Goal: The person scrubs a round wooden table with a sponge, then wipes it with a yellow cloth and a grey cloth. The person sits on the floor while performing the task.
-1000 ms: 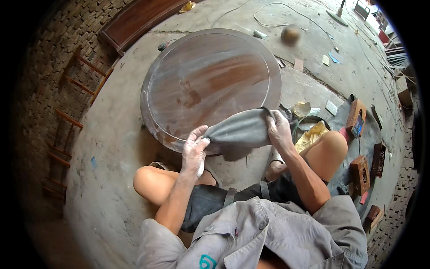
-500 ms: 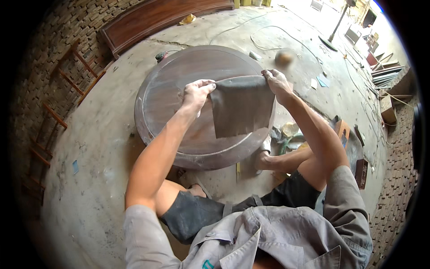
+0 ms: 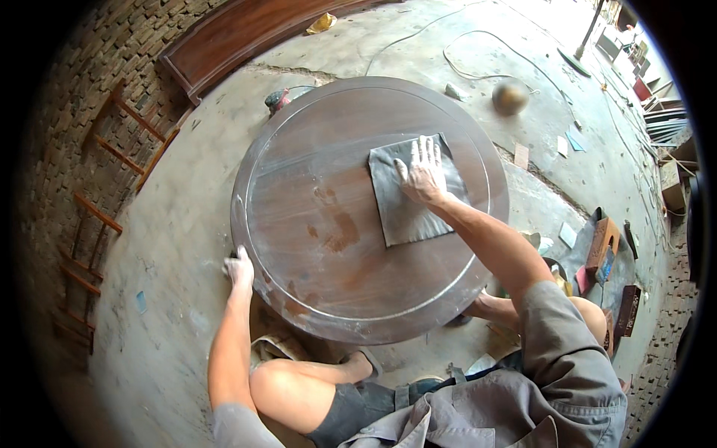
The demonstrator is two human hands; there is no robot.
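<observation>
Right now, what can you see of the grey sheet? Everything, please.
The grey sheet is thin, flexible-looking and roughly four-sided, with paler, dusty-looking patches; whether it is cloth or abrasive paper, I can't tell. It lies spread nearly flat, slightly skewed, on the right-hand part of the round brown tabletop. The right hand rests on its upper part, fingers extended.

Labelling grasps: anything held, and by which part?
Right hand: flat on grey sheet, not gripping; left hand: at left edge of round tabletop, grip unclear.
</observation>
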